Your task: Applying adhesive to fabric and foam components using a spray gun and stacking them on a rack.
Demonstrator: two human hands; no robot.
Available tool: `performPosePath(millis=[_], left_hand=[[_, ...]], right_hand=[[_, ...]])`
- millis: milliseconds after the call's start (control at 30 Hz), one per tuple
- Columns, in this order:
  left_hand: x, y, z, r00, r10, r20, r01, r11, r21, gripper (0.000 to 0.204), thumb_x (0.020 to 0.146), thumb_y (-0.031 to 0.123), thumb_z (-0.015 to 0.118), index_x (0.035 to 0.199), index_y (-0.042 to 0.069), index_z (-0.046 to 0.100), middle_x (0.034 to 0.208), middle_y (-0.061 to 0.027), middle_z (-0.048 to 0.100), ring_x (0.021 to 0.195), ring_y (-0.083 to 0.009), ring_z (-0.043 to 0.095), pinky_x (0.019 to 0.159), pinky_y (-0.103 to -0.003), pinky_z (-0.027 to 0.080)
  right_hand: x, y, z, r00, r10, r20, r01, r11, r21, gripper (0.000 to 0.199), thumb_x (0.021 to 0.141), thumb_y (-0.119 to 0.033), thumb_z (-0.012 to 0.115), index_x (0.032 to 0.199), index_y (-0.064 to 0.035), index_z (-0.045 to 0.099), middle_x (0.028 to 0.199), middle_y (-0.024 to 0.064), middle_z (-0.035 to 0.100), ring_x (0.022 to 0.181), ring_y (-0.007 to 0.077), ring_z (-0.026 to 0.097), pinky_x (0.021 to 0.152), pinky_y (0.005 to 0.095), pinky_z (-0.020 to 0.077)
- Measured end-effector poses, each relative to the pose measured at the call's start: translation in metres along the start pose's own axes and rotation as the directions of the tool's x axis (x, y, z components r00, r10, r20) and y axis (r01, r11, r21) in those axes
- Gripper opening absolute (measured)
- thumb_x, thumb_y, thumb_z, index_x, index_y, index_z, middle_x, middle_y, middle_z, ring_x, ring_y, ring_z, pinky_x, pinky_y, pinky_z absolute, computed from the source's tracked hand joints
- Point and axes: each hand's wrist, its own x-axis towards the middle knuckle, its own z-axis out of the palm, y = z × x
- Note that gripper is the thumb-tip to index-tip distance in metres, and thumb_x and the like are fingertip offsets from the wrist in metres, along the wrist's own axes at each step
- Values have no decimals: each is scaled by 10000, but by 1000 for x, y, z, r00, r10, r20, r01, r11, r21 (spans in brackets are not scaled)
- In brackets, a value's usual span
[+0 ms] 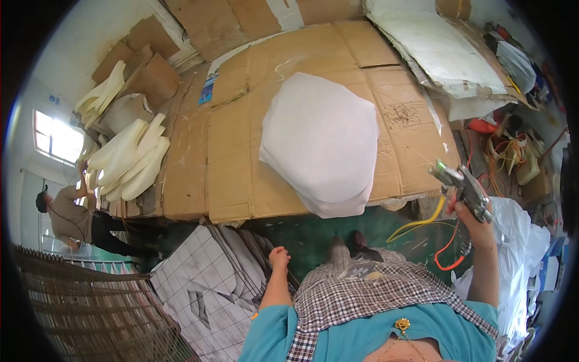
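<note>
A metal spray gun [459, 187] with a yellow hose and an orange hose is gripped in my right hand [476, 224], raised off the table's right front edge. Its nozzle end points up and to the left. My left hand [279, 258] hangs in front of the table with its fingers curled in, and nothing shows in it. A pale, rounded six-sided stack of fabric or foam pieces [319, 142] lies on the cardboard-covered table [232, 175], its near end reaching over the front edge. Neither hand touches it.
Cream foam pieces [134, 158] are piled at the table's left, with cardboard boxes [154, 78] behind. White sheets [437, 51] lie at back right. Grey panels [205, 289] lean at lower left; a plastic bag [509, 259] hangs at right. Another person [75, 217] stands far left.
</note>
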Motion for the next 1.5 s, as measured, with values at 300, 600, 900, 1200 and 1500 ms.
performPosePath(millis=[300,600,900,1200,1500], left_hand=[[-7,-19,-7,985,-167,38,166,986,29,201,773,30,486,956,68,561,753,-63,588,522,-159,568,418,-251,437],[-13,26,7,994,34,108,-28,998,-58,213,760,23,526,969,36,563,751,-63,589,505,-141,553,424,-230,422],[-11,128,69,838,520,162,-485,848,-214,175,770,77,570,926,-1,580,742,-42,575,629,-111,535,579,-244,447],[-56,188,130,737,668,100,-644,650,404,321,718,251,609,899,-9,557,856,-180,590,841,-324,573,737,-408,447],[-29,183,134,841,521,146,-515,691,507,260,731,261,574,811,14,585,853,-181,603,821,-356,568,716,-438,442]], right_hand=[[-50,1,-11,997,52,58,-55,997,51,544,755,-92,647,1230,12,401,817,56,570,722,136,555,659,271,469],[-95,-1,-37,994,110,-27,-112,989,-100,557,713,-86,673,1203,26,432,778,47,567,689,132,564,637,259,468],[-73,0,-5,996,93,7,-93,989,114,467,730,-90,670,1131,27,460,814,68,579,718,154,576,670,291,485],[-89,1,-40,996,83,15,-83,995,48,566,717,-102,677,1205,22,417,802,74,574,708,151,571,645,283,478],[-91,1,-64,994,108,1,-108,993,-37,544,710,-86,659,1192,28,435,796,62,578,703,148,574,642,285,480]])
